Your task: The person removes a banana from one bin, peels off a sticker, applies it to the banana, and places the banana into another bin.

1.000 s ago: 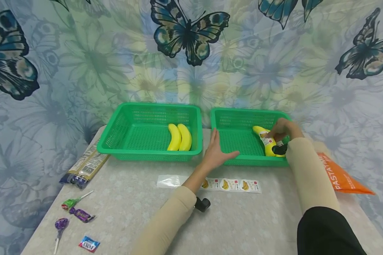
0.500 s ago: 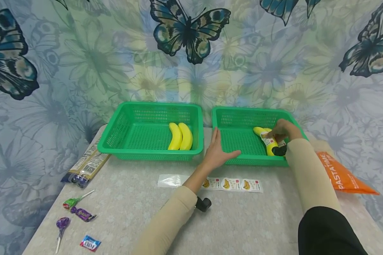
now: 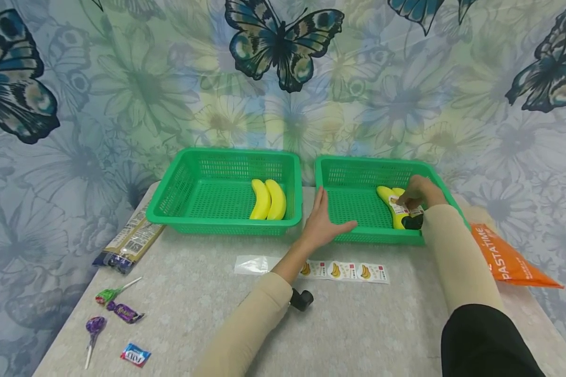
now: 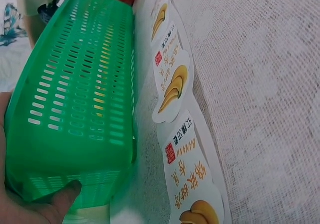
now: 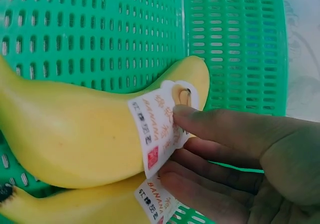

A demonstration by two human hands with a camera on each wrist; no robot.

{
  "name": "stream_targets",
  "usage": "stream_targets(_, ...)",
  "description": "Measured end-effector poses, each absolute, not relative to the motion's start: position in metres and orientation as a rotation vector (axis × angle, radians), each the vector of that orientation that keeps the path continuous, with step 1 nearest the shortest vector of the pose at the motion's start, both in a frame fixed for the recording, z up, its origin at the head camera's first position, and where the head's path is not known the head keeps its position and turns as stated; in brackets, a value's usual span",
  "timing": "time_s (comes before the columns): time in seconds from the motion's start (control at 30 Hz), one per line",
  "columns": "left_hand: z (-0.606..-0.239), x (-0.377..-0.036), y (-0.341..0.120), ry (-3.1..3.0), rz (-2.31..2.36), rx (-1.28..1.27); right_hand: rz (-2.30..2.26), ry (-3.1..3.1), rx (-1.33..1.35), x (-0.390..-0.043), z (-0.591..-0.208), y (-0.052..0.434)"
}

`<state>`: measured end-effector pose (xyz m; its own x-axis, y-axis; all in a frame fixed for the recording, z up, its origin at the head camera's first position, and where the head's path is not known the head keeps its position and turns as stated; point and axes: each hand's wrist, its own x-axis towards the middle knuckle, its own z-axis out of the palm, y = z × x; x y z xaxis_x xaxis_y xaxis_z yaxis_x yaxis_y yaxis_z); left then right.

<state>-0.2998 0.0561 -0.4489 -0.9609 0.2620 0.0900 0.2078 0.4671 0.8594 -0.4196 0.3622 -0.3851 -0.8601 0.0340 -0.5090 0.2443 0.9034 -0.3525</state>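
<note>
My right hand (image 3: 422, 192) reaches into the right end of the right green basket (image 3: 372, 159). In the right wrist view its thumb lies on the white label (image 5: 155, 129) of a yellow banana (image 5: 75, 134), while its fingers curl at the banana's side. A second labelled banana (image 5: 95, 206) lies alongside. At that basket's left front corner, my left hand (image 3: 322, 225) spreads its fingers and thumb. The left wrist view has its thumb (image 4: 62, 199) against the basket wall. Two bananas without labels (image 3: 269, 200) lie in the left green basket (image 3: 226, 226).
A banana label strip (image 3: 346, 271) lies in front of the right basket. An orange bag (image 3: 509, 256) is at the right and a gold packet (image 3: 134, 243) at the left. Lollipops (image 3: 94, 325) and wrapped sweets (image 3: 135, 355) lie front left. A butterfly cloth (image 3: 170, 78) hangs behind.
Both hands stay nearly in place. The head view shifts slightly, so the baskets and table things sit a little further right. More of the right basket's right rim shows beside the sleeve.
</note>
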Motion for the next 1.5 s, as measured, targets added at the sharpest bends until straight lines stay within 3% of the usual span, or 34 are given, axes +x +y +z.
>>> stream_targets(0.37,-0.447,-0.299,0.055,2.641,1.532,0.416,-0.642,2.584,0.050,-0.400,-0.354,0.356)
stream_targets(1.0,-0.436,-0.292,0.060,2.741,1.405,0.388,-0.479,2.765,-0.138,-0.370,-0.348,0.334)
stream_targets(1.27,-0.416,-0.264,0.061,3.196,1.080,0.301,-0.519,2.775,-0.171,-0.353,-0.346,0.318)
stream_targets(1.5,-0.389,-0.237,0.026,3.219,0.915,0.573,-0.586,2.782,-0.199,-0.338,-0.345,0.303)
